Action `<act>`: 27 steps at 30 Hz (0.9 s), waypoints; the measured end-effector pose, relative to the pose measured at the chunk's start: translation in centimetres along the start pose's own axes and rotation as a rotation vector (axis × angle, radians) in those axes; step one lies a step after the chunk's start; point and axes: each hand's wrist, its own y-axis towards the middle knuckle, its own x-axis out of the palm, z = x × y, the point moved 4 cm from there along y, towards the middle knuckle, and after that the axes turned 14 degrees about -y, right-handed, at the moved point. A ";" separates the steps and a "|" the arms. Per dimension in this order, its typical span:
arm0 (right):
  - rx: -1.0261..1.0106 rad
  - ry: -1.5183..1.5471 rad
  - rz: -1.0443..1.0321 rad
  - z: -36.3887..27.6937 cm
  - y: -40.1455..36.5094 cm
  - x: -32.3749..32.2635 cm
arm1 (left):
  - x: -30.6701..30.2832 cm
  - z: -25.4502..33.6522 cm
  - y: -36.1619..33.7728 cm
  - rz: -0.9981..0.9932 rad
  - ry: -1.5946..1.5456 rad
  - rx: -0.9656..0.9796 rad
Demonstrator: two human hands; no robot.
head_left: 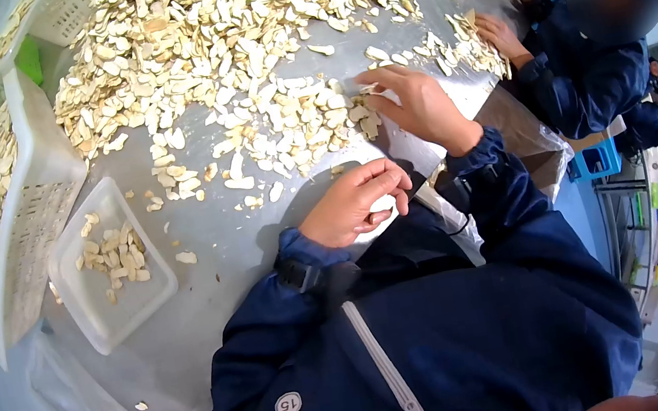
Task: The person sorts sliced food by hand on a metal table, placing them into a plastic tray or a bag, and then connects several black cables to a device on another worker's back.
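Observation:
Pale dried slices [289,117] lie spread over the metal table [230,230], heaped thickest toward the back. My right hand [416,105] hovers at the right edge of the nearer slices, thumb and fingers apart, with nothing visible between them. Closer to my body, my left hand [358,201] is over the table's front edge, its fingers curled inward; whether something small is in them is hidden. A shallow white tray [160,292] with some slices stands to the left of my left hand.
A white perforated basket [42,186] full of slices stands at the left, a green object [28,61] at its back corner. A co-worker [584,79] has both hands by the slices at the right. A blue stool [595,161] is beyond the table.

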 end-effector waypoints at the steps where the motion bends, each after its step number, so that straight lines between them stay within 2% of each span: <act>1: 0.025 0.046 -0.019 -1.1 0.4 0.1 | 0.1 0.1 -0.1 0.010 -0.001 -0.005; 3: -0.183 -0.032 0.152 -2.5 1.3 1.1 | 0.2 0.3 -0.2 0.024 -0.005 -0.005; 6: -0.143 -0.068 0.099 -3.1 1.5 1.6 | 0.1 0.4 -0.5 0.036 -0.033 0.010; 9: 0.012 -0.005 0.003 -1.4 0.4 1.1 | 0.0 0.4 -0.3 0.043 -0.064 0.033; 13: 0.117 0.071 0.007 1.1 -1.3 -0.1 | 0.0 0.5 -0.3 0.061 -0.072 0.022; 16: 0.116 -0.076 0.115 1.2 -1.0 -0.2 | 0.3 0.7 -0.3 0.070 -0.067 0.028; 19: -0.111 -0.005 0.124 -1.4 1.1 0.9 | 0.3 0.6 -0.3 0.080 -0.074 0.030; 21: -0.183 -0.081 0.136 -3.0 2.5 2.1 | 0.2 0.6 -0.3 0.093 -0.075 0.032; 26: -0.074 -0.202 0.183 -2.0 3.1 2.7 | -0.2 0.8 -0.2 0.070 -0.094 0.065; 27: 0.078 -0.036 0.065 -1.5 2.8 2.3 | -0.2 0.9 -0.3 0.079 -0.096 0.062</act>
